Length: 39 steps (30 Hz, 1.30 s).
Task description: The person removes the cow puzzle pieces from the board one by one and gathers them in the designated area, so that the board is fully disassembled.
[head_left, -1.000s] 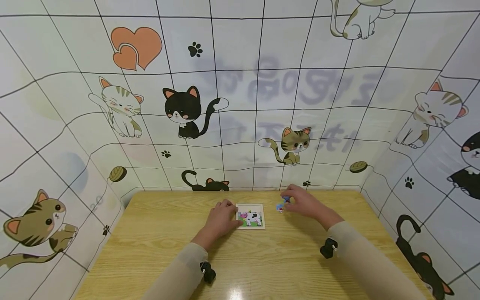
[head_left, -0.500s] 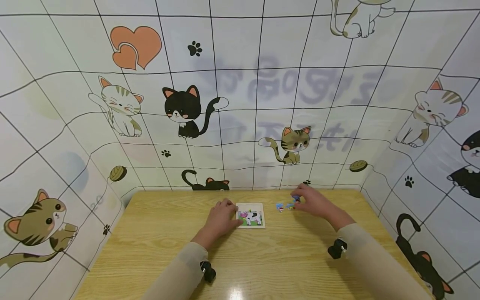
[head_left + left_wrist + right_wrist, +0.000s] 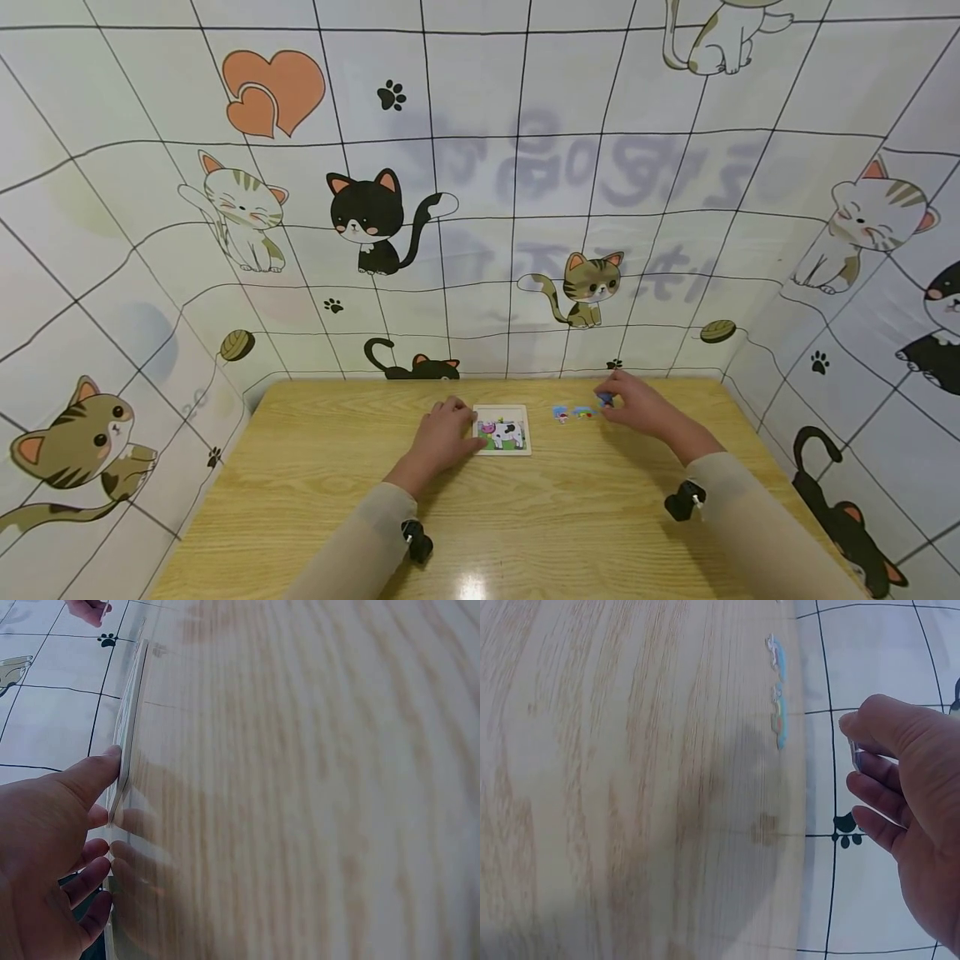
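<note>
A small jigsaw puzzle tray [image 3: 501, 409] with a pale frame lies toward the back of the table, showing a cow picture in its lower part. My left hand [image 3: 442, 437] rests along its left side; in the left wrist view the thumb [image 3: 101, 771] touches the tray's edge while the other fingers are loosely bent. To the right of the tray, my right hand [image 3: 637, 408] pinches a blue puzzle piece [image 3: 606, 400] between thumb and fingertips, seen edge-on in the right wrist view. Two loose colourful puzzle pieces, one [image 3: 560, 413] and another [image 3: 583, 412], lie between tray and right hand.
The wooden table [image 3: 517, 525] meets a white grid-patterned cloth [image 3: 480, 250] with cartoon cats at its back and sides. Each wrist carries a small black camera, the left one [image 3: 417, 542] and the right one [image 3: 685, 501].
My right hand has moved to the right with a blue piece in its fingers, and a second loose piece now lies uncovered beside the first. The left hand and tray stay put.
</note>
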### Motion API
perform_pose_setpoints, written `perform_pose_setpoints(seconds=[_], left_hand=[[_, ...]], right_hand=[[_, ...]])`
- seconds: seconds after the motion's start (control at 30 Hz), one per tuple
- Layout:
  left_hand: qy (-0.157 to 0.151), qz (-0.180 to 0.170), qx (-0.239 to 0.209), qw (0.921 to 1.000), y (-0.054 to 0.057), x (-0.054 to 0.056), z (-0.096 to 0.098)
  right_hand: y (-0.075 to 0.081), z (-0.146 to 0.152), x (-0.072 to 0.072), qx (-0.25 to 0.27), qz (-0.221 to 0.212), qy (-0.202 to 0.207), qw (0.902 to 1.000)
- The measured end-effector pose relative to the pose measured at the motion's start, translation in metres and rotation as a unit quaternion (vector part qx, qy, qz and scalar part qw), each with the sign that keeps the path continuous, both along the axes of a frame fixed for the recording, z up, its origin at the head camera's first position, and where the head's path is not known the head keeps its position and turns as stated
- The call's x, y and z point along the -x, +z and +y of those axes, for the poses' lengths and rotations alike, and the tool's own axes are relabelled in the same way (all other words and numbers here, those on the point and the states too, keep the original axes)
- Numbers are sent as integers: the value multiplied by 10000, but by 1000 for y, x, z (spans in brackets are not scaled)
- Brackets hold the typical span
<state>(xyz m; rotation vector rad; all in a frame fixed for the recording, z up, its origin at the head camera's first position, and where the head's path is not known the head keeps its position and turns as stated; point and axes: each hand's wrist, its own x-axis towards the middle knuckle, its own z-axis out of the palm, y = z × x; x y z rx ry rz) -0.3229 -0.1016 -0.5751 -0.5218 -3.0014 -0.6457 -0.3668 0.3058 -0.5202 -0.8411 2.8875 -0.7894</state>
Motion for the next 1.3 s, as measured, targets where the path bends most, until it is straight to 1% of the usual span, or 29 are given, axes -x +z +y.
perform_pose_setpoints(seconds=[0.23,0.4,0.6,0.87,1.0,1.3], left_hand=[[45,10,23,10000,0,0,1],[49,9,68,10000,-1,1,1],[46,-26,81,10000,-2,1,1],[29,-2,67,10000,-2,2,1],[35,-34,58,10000,-2,2,0],[49,-60,33,10000,-2,3,0]], right_hand=[[-6,9,1,5,-6,42,10000],[-11,13,3,5,-25,-6,10000],[-20,15,6,-88,-138,-186,9997],[-30,18,12,-93,-204,-209,9995],[-33,17,14,-114,-234,-264,9993],[-38,19,16,-63,-342,-168,9993]])
